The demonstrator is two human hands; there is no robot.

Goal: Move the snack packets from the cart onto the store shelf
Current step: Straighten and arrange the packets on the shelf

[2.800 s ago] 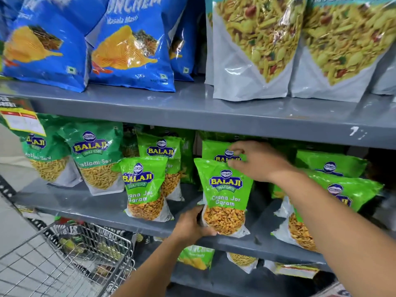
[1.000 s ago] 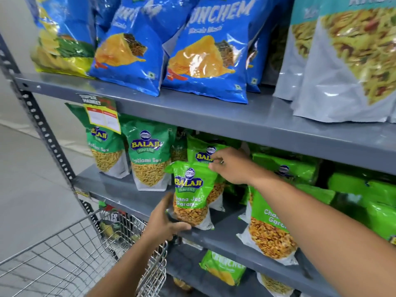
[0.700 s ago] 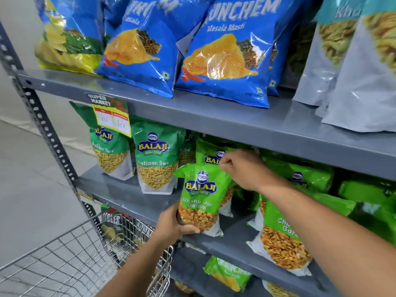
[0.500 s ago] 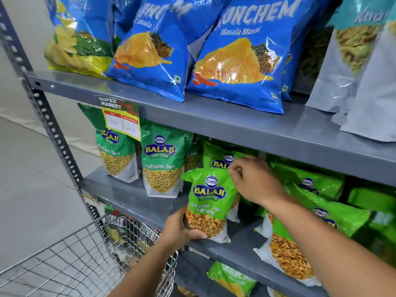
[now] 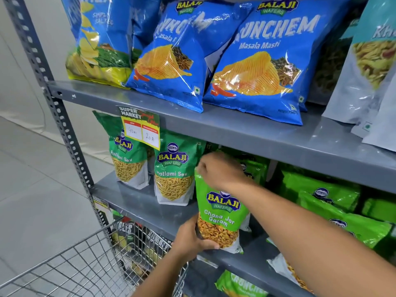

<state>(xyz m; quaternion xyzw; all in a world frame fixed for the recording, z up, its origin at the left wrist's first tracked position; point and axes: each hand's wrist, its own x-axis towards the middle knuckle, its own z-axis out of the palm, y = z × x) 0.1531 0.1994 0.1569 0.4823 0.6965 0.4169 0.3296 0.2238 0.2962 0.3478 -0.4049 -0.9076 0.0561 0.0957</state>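
The left hand (image 5: 191, 240) is curled around the lower left corner of the Chana Jor Garam packet (image 5: 220, 217), fingers wrapped under its bottom edge and thumb up along its side; the right hand (image 5: 218, 170) is closed on the packet's top edge, fingers pinched over the upper left corner, so the packet stands upright between the two hands, one below and one above. Its base rests on the front of the middle shelf (image 5: 150, 207), close to the lip; just beside it on the left stands a Ratlami Sev packet (image 5: 174, 174), the two nearly touching, and farther left a second Ratlami Sev packet (image 5: 126, 161) sits partly behind a yellow price tag (image 5: 141, 129) hanging from the shelf above. To the right, behind the right forearm, more light green packets (image 5: 325, 196) lie leaning back. The upper shelf (image 5: 246, 133) carries blue Crunchem bags (image 5: 261, 63); the wire cart (image 5: 85, 264) stands below left, against the shelf's slotted upright (image 5: 64, 129).
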